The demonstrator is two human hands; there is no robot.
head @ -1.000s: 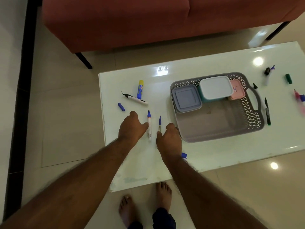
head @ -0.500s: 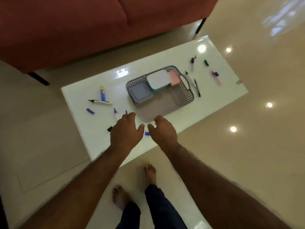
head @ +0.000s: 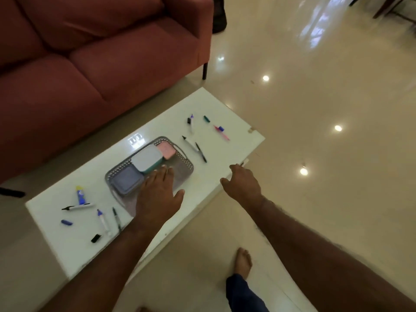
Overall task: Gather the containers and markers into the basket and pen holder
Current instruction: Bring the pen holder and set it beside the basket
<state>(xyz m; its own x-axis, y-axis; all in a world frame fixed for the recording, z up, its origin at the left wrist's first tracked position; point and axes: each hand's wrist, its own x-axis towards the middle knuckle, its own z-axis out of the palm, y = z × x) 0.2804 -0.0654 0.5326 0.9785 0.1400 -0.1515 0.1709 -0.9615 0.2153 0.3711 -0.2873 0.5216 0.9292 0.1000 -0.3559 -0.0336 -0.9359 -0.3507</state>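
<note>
The grey basket (head: 188,164) stood on the white table (head: 236,140), and three lidded containers lay inside it in a row: a purple-grey container (head: 126,179), a container with a white lid (head: 147,158) and a pink container (head: 166,149). The left hand (head: 157,197) was spread flat over the near part of the basket, its fingers apart and holding nothing; the fingertips (head: 163,168) were just beside the white-lidded container, and I could not tell if they touched it. The right hand (head: 242,182) was over the near edge of the table, well to the right of the basket, with loose, slightly curled fingers and nothing in them.

Beyond the right fingers lay a black pen (head: 201,152) and a white marker (head: 189,144), and farther off a pink marker (head: 221,132) with a blue cap (head: 221,128) beside it, and a green cap (head: 206,118). To the left of the left wrist lay a blue-tipped marker (head: 103,221), a dark pen (head: 116,218), a black cap (head: 96,238), a black-tipped marker (head: 77,207), a blue and yellow tube (head: 80,195) and a blue cap (head: 66,222). A red sofa (head: 90,64) stood behind the table.
</note>
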